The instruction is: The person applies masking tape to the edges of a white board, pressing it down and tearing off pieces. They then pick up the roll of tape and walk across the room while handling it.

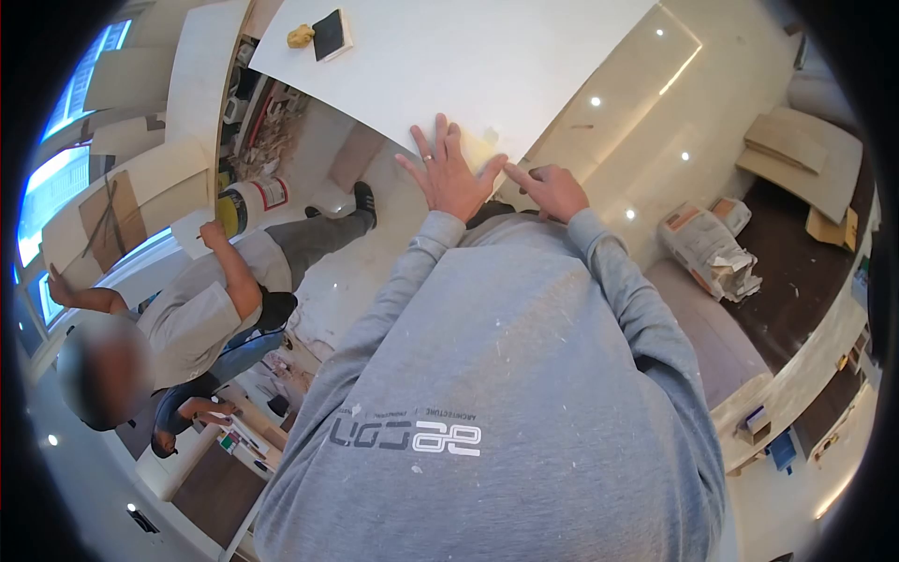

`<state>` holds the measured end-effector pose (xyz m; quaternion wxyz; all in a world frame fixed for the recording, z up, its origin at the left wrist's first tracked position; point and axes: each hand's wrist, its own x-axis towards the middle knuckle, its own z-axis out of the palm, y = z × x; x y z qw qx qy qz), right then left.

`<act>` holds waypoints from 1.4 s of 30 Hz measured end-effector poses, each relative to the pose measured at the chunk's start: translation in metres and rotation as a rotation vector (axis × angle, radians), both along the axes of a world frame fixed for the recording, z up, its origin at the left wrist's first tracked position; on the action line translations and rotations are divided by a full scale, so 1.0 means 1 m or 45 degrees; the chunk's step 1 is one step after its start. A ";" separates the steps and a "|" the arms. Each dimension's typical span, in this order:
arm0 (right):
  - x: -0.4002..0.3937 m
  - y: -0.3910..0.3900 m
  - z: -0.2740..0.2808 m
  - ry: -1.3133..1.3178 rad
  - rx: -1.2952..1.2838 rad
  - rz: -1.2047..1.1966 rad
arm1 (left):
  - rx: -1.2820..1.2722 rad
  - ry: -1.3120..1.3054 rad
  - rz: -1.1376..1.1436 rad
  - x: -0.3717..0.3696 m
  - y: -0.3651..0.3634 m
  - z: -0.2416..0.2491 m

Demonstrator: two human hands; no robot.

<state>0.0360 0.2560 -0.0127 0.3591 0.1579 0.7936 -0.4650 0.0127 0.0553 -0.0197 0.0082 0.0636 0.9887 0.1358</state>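
A white panel lies in front of my body. My left hand rests palm down at its near edge, fingers spread, a ring on one of them. Beside its thumb is a pale yellow patch on the panel. My right hand is at the panel's near right corner, index finger stretched toward my left thumb, fingertips close together. The other right fingers are curled and partly hidden; nothing shows in them. Farther up the panel lie a black-faced rectangular block and a yellowish lump.
To the left stands a person, arms raised toward upright boards; another person is farther off. A white bucket stands on the floor. At right are torn paper bags and stacked boards.
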 end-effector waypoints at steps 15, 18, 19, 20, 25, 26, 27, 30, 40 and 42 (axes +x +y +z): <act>0.024 0.029 -0.014 0.045 -0.127 -0.035 | -0.139 -0.240 0.046 0.000 0.007 0.007; 0.031 0.025 -0.016 0.043 -0.152 -0.106 | -0.142 -0.328 0.092 -0.002 0.012 0.013; 0.031 0.026 -0.014 0.037 -0.146 -0.102 | -0.140 -0.332 0.093 -0.003 0.013 0.013; 0.030 0.027 -0.011 0.029 -0.141 -0.094 | -0.139 -0.338 0.097 -0.003 0.013 0.013; 0.025 0.027 -0.039 0.122 -0.098 0.029 | -0.146 -0.361 0.121 -0.003 0.016 0.017; 0.024 0.026 -0.046 0.155 -0.092 0.038 | -0.155 -0.354 0.120 -0.003 0.016 0.016; 0.023 0.025 -0.053 0.187 -0.086 0.048 | -0.162 -0.347 0.120 -0.002 0.015 0.015; 0.018 0.019 -0.075 0.321 -0.112 0.055 | -0.140 -0.344 0.122 -0.002 0.015 0.013; -0.007 0.004 -0.122 0.484 -0.333 0.184 | -0.131 -0.298 0.079 -0.001 0.015 0.007; -0.010 -0.004 -0.123 0.423 -0.332 0.187 | -0.138 -0.246 0.046 0.000 0.011 0.005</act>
